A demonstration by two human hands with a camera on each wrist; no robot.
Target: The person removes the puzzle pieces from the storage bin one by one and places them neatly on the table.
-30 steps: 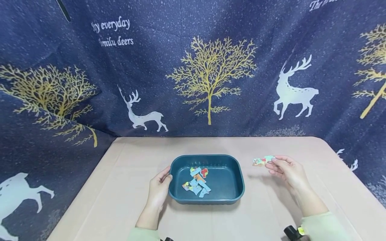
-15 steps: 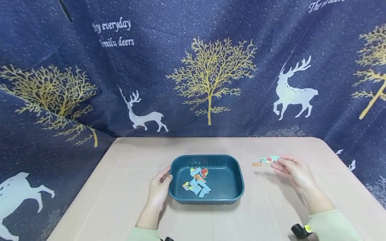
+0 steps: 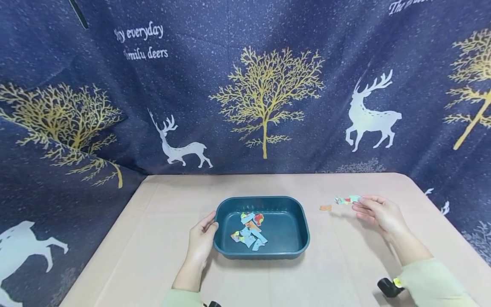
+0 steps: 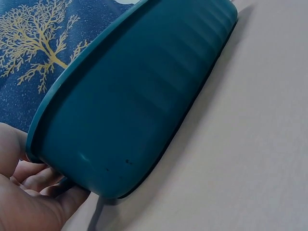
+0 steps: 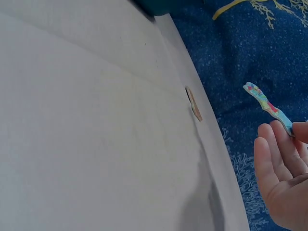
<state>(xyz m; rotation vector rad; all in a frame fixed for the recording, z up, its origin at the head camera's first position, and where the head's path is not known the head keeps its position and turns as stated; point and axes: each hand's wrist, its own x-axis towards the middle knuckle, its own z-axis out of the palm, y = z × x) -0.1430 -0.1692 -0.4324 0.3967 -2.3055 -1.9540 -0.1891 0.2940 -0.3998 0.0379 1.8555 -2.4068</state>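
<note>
A dark teal tray (image 3: 268, 256) stands on the table, with several flat, irregular puzzle pieces (image 3: 249, 238) in its left half, light blue, orange, red and yellow. My left hand (image 3: 203, 238) grips the tray's left wall, thumb at the rim and fingers behind and below it in the left wrist view. Right of the tray, my right hand (image 3: 381, 215) pinches a long multicoloured puzzle piece (image 5: 267, 105) by its light blue end, between thumb and fingers. That piece is raised above the table. A small orange piece (image 3: 325, 208) lies on the table, left of the right hand.
The pale tablecloth (image 3: 153, 238) reaches back to a dark blue curtain (image 3: 184, 85) printed with deer and trees. Black wrist camera mounts (image 3: 389, 288) show near the sleeves.
My right hand has moved right and slightly away with the multicoloured piece, opening a gap from the orange piece. The left hand and the tray have stayed put.
</note>
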